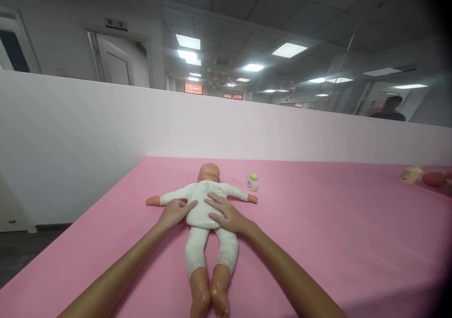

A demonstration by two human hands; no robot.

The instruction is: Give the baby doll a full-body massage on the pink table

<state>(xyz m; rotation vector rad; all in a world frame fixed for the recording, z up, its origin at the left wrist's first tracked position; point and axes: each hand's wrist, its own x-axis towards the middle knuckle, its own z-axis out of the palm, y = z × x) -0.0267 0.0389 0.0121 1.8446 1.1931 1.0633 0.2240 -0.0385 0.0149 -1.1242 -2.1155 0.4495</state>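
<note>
Doll (208,205) lay stretched on the pink table (318,242), head toward the far white partition (106,120), arms thrown out to either side and bare feet pointing back at me. It wore a white suit, and from my seat I could not tell whether it lay face up or face down. My left hand (175,213) rested flat against its left flank, fingers loosely spread and pointing inward across the cloth. My right hand (226,214) lay open on the lower torso, fingers fanned toward the chest, palm pressing the white fabric; neither hand pinched or gripped anything. The doll sat directly between and beneath both hands, its legs running back between my forearms. A small bottle (252,182) with a green cap stood upright just beyond the doll's outstretched arm, apart from my right hand. At the table's far right edge, a pale container (411,173) lay near some reddish items, well apart from the doll.
</note>
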